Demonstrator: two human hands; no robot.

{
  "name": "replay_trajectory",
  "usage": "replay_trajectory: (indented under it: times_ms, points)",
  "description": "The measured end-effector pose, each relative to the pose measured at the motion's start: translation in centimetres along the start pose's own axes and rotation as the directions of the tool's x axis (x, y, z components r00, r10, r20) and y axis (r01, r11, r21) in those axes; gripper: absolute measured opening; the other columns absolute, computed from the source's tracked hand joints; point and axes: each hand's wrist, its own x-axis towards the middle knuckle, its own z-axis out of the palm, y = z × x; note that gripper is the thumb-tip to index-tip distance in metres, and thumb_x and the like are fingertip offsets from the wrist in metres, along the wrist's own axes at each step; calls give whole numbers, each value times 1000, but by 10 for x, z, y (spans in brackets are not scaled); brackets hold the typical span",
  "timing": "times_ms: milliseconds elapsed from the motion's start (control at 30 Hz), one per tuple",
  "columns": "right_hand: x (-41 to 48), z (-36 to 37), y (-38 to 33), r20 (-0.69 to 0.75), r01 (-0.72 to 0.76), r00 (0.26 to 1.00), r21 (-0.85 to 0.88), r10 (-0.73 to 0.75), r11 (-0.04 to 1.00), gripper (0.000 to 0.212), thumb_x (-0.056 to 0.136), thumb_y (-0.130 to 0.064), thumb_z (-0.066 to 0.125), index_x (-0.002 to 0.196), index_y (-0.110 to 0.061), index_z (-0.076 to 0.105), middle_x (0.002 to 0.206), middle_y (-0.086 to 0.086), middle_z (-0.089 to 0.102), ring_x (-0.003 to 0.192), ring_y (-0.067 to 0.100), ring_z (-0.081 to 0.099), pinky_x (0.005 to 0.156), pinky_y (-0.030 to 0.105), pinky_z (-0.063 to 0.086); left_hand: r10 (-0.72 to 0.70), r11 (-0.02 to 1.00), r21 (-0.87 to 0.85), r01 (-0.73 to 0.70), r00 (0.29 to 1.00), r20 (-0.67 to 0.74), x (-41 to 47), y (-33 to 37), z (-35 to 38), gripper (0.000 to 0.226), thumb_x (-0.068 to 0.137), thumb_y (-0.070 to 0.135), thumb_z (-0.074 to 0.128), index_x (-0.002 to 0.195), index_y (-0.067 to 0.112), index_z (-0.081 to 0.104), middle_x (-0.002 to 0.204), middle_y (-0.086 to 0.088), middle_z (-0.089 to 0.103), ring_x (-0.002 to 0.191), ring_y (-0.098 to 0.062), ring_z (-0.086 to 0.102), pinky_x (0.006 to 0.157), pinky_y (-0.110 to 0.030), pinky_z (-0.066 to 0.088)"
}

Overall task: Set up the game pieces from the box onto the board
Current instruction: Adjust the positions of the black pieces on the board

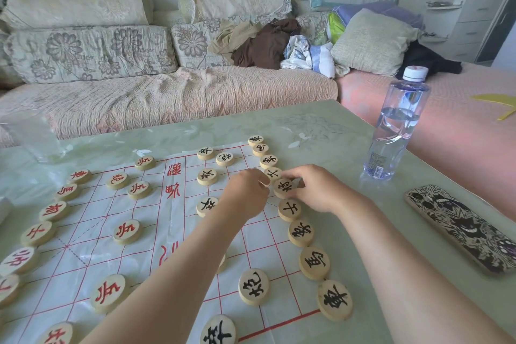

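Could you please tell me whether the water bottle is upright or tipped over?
Upright: the water bottle stands on its base on the table, white cap at the top.

Pieces (301, 233): pale wood discs, matt and smooth-edged, characters filled in black or red paint. Board (83, 260): thin white sheet, creased, faintly shiny; plastic film, I think, though possibly paper. Desk (335, 153): smooth, glossy pale-green top. Bottle (396, 131): clear plastic, white plastic cap (415, 73). Phone (460, 229): glossy printed case. Sofa (195, 92): quilted cloth, matt. The piece (283, 188) my right hand (315, 193) pinches shows the same dry, matt wood.
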Motion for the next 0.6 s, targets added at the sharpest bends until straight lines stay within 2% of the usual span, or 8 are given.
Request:
replay_trajectory:
  times_ms: [67,100,167,233,367,433,533,600]
  points:
    - [2,0,2,-19,5,1000,-1,-5,1000,22,88,-23,71,97,-42,66,80,-18,57,64,8,48,60,23,39,27,1000,9,-27,1000,1,1,0,2,23,90,14,51,102,24,68,98,3,67,77,-19,60,67,-29,52]
    - [4,1,4,-36,-4,999,-2,4,1000,23,88,-23,72,100,-42,67,90,-17,62,70,8,51,65,23,41,44,999,20,-44,999,-3,1,0,3,23,90,13,52,101,25,68,97,3,67,80,-19,61,72,-32,55]
    - [6,2,8,-78,-47,996,-15,46,999,30,90,-23,70,118,-33,68,109,-10,67,86,10,57,77,23,41,73,996,42,-73,997,-13,1,-1,4,22,89,13,55,101,26,68,96,4,67,85,-17,62,79,-33,55]
    - [6,3,9,-90,-64,994,8,65,998,28,90,-21,68,117,-28,71,108,-8,70,90,11,60,78,22,42,84,995,49,-83,996,-14,2,-1,4,21,88,13,58,101,26,69,95,5,67,89,-17,63,81,-34,55]
    - [3,4,4,-68,-53,996,36,55,998,23,89,-24,71,111,-30,73,105,-11,70,78,1,57,69,18,41,88,995,52,-86,996,-27,3,-4,5,23,87,13,57,79,32,68,90,5,70,81,-18,66,69,-29,55]
    - [3,4,4,-59,-54,997,38,57,998,23,88,-24,72,109,-31,74,103,-11,70,75,-3,55,66,15,40,86,995,52,-85,996,-24,3,-4,6,23,87,14,57,75,31,67,87,7,69,75,-17,64,62,-25,52]
    - [3,2,5,-42,-52,998,30,54,998,24,88,-20,70,111,-29,73,101,-10,70,78,2,58,66,13,41,93,994,66,-92,996,-15,4,-5,6,24,87,16,58,71,32,65,88,7,69,68,-15,60,57,-23,47]
    - [2,1,6,-61,-72,995,32,74,997,31,91,-16,64,119,-27,68,106,-8,69,88,8,61,75,18,44,90,994,56,-89,996,-21,5,-6,5,25,86,14,58,70,33,63,90,6,69,68,-15,60,55,-22,45]
